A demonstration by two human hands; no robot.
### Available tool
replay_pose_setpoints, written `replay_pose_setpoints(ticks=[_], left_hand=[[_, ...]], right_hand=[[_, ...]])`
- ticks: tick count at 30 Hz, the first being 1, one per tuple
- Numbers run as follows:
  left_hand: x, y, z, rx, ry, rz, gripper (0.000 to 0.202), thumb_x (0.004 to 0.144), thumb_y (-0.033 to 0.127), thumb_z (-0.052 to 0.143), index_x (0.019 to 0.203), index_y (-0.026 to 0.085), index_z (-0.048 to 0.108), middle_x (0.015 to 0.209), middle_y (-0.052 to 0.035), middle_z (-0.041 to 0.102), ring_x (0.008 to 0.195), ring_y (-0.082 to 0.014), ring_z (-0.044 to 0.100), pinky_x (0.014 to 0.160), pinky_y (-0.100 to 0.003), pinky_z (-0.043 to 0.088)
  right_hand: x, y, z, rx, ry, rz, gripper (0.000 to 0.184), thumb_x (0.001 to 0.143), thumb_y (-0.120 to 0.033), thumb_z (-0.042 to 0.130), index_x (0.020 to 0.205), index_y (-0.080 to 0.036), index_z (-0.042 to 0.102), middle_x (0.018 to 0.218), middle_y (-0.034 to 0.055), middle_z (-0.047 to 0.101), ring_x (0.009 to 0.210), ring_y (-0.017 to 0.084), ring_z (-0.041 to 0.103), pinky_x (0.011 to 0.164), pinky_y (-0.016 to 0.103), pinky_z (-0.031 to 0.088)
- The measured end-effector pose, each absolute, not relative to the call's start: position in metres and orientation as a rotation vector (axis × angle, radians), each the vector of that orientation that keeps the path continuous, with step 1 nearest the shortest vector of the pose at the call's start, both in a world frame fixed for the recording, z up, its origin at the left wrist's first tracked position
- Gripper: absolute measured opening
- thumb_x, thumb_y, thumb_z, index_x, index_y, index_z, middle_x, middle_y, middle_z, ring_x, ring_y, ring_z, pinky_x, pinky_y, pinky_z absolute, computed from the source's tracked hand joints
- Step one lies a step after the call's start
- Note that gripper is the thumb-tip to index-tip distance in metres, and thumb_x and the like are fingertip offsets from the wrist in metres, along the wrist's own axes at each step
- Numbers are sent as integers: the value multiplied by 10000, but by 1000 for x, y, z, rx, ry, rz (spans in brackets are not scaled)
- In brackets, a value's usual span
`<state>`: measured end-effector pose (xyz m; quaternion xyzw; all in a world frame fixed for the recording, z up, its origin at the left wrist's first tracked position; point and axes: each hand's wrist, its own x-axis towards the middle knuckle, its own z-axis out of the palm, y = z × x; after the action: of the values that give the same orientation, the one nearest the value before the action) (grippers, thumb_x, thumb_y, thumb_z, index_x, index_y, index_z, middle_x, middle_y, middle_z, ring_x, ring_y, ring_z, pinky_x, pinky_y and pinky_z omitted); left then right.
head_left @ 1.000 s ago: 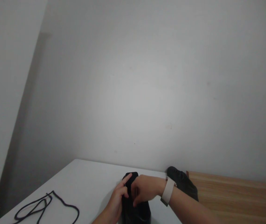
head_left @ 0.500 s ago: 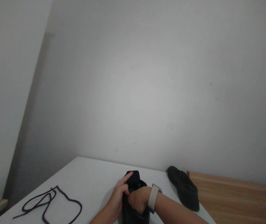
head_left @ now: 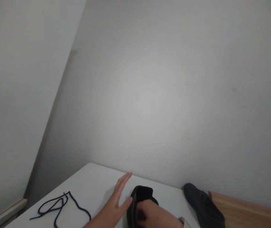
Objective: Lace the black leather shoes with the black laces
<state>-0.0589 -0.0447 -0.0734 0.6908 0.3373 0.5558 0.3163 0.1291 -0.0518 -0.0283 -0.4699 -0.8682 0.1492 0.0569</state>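
Black shoe (head_left: 143, 193), tongue upright; right hand (head_left: 154, 214) on it, grip unclear.

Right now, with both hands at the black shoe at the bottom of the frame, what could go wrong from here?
1. The left hand lies open beside the black shoe, with only the thumb touching it. The shoe may slide or tip if the right hand, at its opening, pushes hard.
2. The loose lace lies near the left edge of the table. A sweeping forearm could drag it off.
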Motion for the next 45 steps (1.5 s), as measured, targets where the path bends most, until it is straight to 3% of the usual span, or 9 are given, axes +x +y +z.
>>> replay_pose_setpoints(ticks=[4,10,15,22,26,31,34,39,45], left_hand=[[-174,-45,-83,2038,1426,1528,519,766,303,598,1275,267,506,1375,-56,485,1296,-278,373,1118,-394,205],[-307,-59,-115,2155,2231,850,381,713,296,536,1058,174,645,1083,-76,650,1024,-347,558,932,-465,380],[-295,-69,-115,2218,2153,703,370,746,370,503,1018,186,672,1086,-117,652,1033,-313,575,898,-389,415],[-283,-47,-115,2134,2082,820,276,726,293,502,906,201,690,992,-118,703,983,-316,620,859,-383,428],[-248,-62,-78,2106,1755,899,259,798,409,489,725,219,649,684,-33,664,692,-230,617,649,-280,407],[-175,-99,-10,2146,1347,928,337,839,411,478,594,189,545,598,29,528,615,-146,498,585,-213,348],[-141,-114,15,2121,1188,889,294,837,360,498,616,179,566,587,46,503,612,-128,470,582,-203,331],[-119,-108,22,2036,1061,879,245,806,348,560,691,156,660,546,45,520,569,-116,437,552,-212,297],[-127,-81,12,1791,966,999,339,801,455,584,707,134,636,539,44,498,482,-80,328,471,-213,207]], right_hand=[[139,-77,-5,-1237,-2318,395,129,779,-166,492,785,-182,620,757,8,636,707,136,556,619,209,399],[141,-110,4,-1104,-2268,462,116,821,-232,505,774,-193,603,719,1,601,671,137,536,611,215,411],[121,-126,0,-901,-2352,499,95,800,-190,530,771,-188,621,715,-1,599,656,119,526,598,198,400],[99,-104,-25,-703,-2491,575,88,756,-211,587,708,-170,648,705,25,601,611,110,534,545,187,394],[90,-98,-33,-694,-2492,594,73,751,-198,592,712,-170,647,717,31,611,632,122,546,571,203,409],[67,-115,-23,-843,-2149,612,92,785,-193,554,850,-178,618,803,35,616,716,143,564,679,254,445],[56,-115,-21,-857,-1882,839,284,774,-296,610,1028,-185,549,966,64,612,774,150,581,658,255,469],[65,-96,-19,-837,-1760,1138,370,779,-530,562,797,-160,556,511,-61,466,382,62,369,364,182,266],[114,-81,-1,-858,-1655,947,422,771,-566,574,754,-145,600,490,-67,423,391,43,281,372,193,164]])
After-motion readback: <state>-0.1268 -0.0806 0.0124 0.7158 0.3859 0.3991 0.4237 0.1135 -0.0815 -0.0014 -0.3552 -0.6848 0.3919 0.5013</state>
